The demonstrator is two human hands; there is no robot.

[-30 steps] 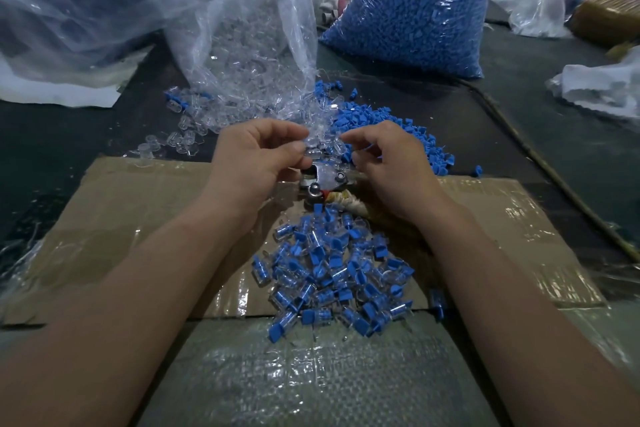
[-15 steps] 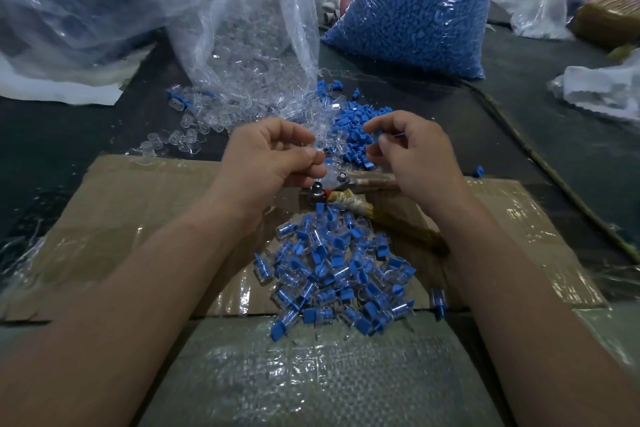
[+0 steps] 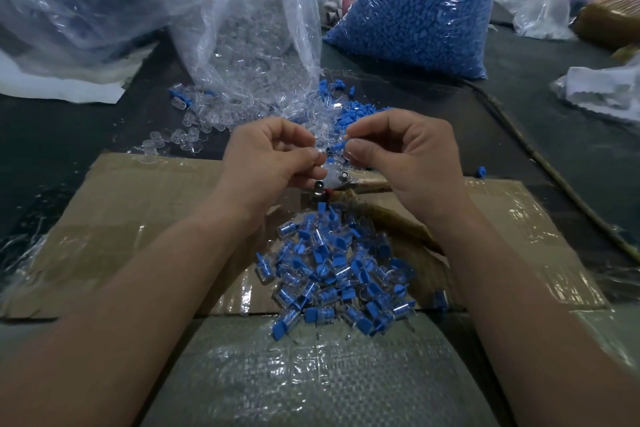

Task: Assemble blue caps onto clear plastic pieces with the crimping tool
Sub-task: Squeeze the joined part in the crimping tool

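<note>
Just above the crimping tool [image 3: 333, 180], the left hand [image 3: 273, 158] pinches what seems a clear piece [image 3: 320, 150] and the right hand [image 3: 405, 156] pinches a blue cap [image 3: 337, 146]. Risk: a cap started askew may slip and fall into the finished pile [image 3: 332, 267] on the tool's near side. The tool lies on taped cardboard [image 3: 138, 218] over a dark table [image 3: 69, 135]; a bag of clear pieces [image 3: 249, 38] and a bag of blue caps [image 3: 415, 10] stand beyond it
</note>
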